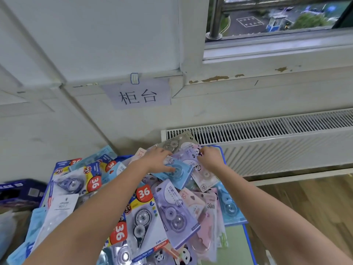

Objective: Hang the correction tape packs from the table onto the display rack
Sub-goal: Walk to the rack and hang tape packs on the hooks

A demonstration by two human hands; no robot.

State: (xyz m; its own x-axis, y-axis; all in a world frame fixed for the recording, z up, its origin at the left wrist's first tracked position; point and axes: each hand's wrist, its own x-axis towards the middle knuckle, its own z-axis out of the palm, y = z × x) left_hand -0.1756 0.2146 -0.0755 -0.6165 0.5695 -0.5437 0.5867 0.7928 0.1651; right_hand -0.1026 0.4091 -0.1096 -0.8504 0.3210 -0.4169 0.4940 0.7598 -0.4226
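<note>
While the left hand (159, 159) presses spread fingers on a light-blue carded correction tape pack (174, 172) atop the worktop heap, the right hand (210, 156), at its 2 o'clock, pinches a panda-printed lilac pack (191, 154).

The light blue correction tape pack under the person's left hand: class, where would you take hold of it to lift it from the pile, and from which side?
Pinch the light blue correction tape pack at its flat card edge at the lower right, coming from the right. It lies flat on top of the pile; the domed blister in the middle offers no grip, and the left hand covers its upper left.
</note>
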